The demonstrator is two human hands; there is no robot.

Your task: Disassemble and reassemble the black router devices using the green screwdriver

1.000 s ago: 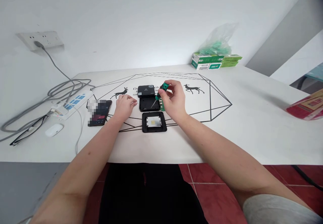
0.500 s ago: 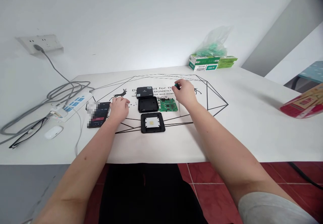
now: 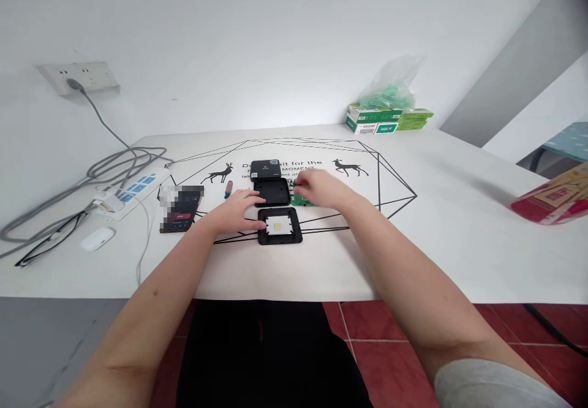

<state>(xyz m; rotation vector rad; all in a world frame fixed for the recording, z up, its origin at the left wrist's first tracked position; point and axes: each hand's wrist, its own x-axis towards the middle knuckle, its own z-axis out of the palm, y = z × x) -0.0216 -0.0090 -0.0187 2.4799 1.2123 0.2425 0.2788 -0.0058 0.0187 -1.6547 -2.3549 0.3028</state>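
Observation:
My left hand (image 3: 237, 212) has its fingers apart, the fingertips by the open black case (image 3: 271, 192) and the thumb at the edge of a square black cover (image 3: 297, 231) with a white plate inside. My right hand (image 3: 319, 187) is bent over the green circuit board (image 3: 301, 201), its fingers pinched together at the board's upper left edge and partly hiding it. Behind the open case lies a black lid (image 3: 265, 169) with labels. A small pink and blue handle (image 3: 228, 189) lies behind my left hand; whether it has a shaft I cannot see.
Left of my left hand are a phone (image 3: 184, 212), a white earbud case (image 3: 98, 239), glasses (image 3: 50, 239), a power strip (image 3: 138, 188) and looped grey cable (image 3: 108, 162). Green and white boxes (image 3: 374, 120) bear a plastic bag (image 3: 390, 86) against the wall. A red package (image 3: 551, 203) stands right.
My right hand has come down and left onto the circuit board; the screwdriver it held no longer shows. My left hand has moved right to the case, uncovering the pink and blue handle.

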